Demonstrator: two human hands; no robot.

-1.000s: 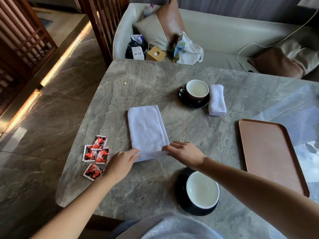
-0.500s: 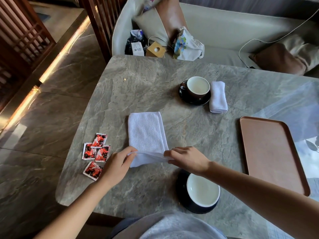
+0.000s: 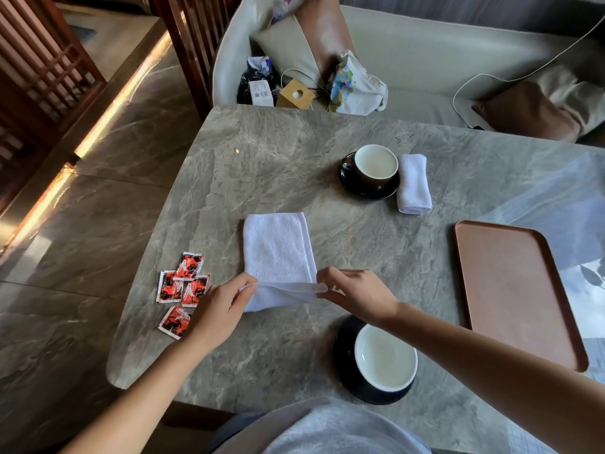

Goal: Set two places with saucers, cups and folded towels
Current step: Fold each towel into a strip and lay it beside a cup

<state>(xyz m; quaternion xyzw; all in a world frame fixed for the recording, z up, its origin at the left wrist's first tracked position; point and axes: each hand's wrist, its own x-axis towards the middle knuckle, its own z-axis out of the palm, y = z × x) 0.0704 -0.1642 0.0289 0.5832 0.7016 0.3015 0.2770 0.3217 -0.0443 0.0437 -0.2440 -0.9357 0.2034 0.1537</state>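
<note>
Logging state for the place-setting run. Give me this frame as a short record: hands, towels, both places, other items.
left hand: pinches near-left corner of flat towel
right hand: pinches its near-right corner; that edge is raised off the table
far place: far cup on far saucer, folded towel at its right
near place: near cup on near saucer, no towel beside it yet
other: tray at right, red packets at left
</note>
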